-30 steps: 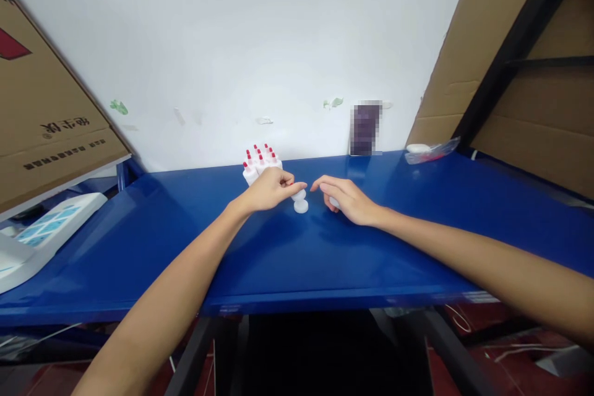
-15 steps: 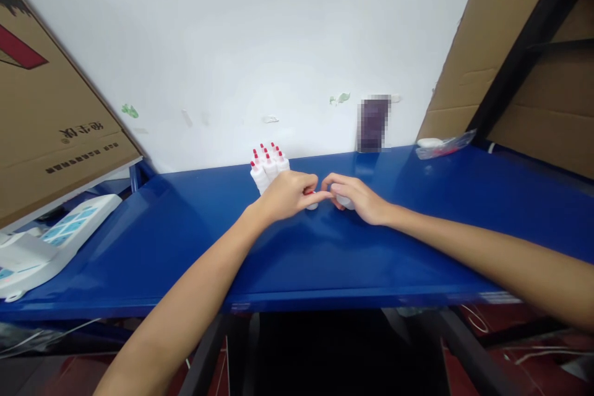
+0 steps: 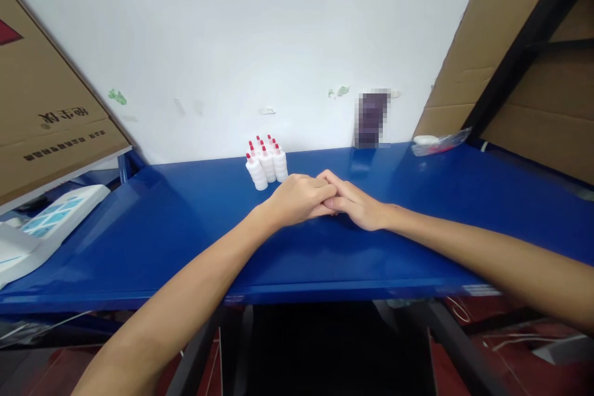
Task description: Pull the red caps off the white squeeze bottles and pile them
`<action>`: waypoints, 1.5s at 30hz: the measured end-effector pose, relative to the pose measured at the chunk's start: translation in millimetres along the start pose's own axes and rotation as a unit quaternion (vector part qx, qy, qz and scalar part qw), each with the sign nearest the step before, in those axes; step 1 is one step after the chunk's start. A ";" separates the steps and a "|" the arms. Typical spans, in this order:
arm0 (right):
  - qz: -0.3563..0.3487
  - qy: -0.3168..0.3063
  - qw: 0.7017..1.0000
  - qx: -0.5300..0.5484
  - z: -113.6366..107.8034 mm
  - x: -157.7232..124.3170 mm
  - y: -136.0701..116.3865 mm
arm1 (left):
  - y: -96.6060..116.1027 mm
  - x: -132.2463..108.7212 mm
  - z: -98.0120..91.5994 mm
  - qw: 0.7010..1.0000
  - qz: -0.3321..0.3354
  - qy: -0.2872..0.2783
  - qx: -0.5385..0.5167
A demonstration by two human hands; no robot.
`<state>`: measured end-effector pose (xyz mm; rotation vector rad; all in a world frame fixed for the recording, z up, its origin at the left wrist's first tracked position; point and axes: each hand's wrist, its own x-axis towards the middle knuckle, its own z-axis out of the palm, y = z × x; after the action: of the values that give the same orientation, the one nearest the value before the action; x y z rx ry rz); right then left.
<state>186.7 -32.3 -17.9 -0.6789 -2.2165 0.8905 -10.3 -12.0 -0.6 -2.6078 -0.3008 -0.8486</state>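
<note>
My left hand and my right hand meet above the blue table, fingers closed and overlapping. What they hold is hidden now; half a second ago a red-tipped white nozzle cap showed in the left and a small white squeeze bottle in the right. Just beyond my left hand stands a tight group of white squeeze bottles with red tips, upright near the wall.
The blue table runs up to a white wall. At left are a white power strip and a large cardboard box. A clear plastic bag lies at back right, near a blurred dark rectangle against the wall.
My hands have come together and closed over each other, covering the bottle and the red-tipped cap. The view has shifted slightly, and the bottle group shows more fully.
</note>
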 end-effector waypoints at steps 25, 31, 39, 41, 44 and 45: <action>0.024 0.060 0.998 -0.028 8.1 2.9 -7.0 | -0.2 -0.5 7.6 0.993 -0.059 -0.103 -0.014; 0.071 0.064 0.995 0.039 2.9 4.6 0.3 | -5.0 -1.7 3.0 0.976 -0.130 -0.090 -0.153; 0.182 0.192 0.961 -0.080 -9.1 12.9 10.9 | -32.6 -10.3 -12.6 0.923 -0.297 -0.014 -0.245; 0.207 0.193 0.956 -0.079 -10.3 13.6 11.3 | -37.7 -11.8 -16.0 0.919 -0.311 -0.006 -0.242; 0.197 0.186 0.959 -0.085 -9.6 13.9 12.0 | -42.3 -13.0 -20.3 0.929 -0.305 -0.020 -0.209; 0.185 0.184 0.961 -0.093 -8.9 13.8 12.3 | -43.2 -13.4 -21.2 0.935 -0.296 -0.032 -0.192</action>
<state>186.7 -11.7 -16.8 -1.2711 -1.8799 0.6645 -45.5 17.1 19.6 -2.9494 -1.0803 -1.1025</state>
